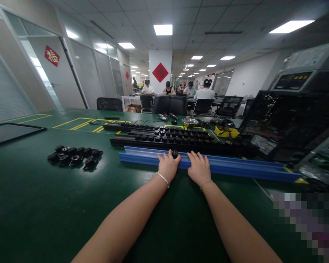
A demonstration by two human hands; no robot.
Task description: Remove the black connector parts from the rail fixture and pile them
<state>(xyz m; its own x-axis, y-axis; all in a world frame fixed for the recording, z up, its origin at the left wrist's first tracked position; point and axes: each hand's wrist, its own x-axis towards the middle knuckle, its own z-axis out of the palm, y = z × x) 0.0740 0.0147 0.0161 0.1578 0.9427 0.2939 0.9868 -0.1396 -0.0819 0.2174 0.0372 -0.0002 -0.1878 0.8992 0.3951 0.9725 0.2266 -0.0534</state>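
Near edge of the long blue ridged rail [249, 166] faces a wide stretch of green desk [30, 193]; its far edge sits just beside long black rails [120, 141] carrying dark round parts [158, 138]. Left hand [168, 166]: thumb and index finger closed around a small black round piece [174, 154] at the blue rail. Right hand's [200, 170] fingers lie loosely spread on that rail. Desk's kinda shiny, with yellow tape [301, 180], and ceiling lights [162, 30] glow overhead.
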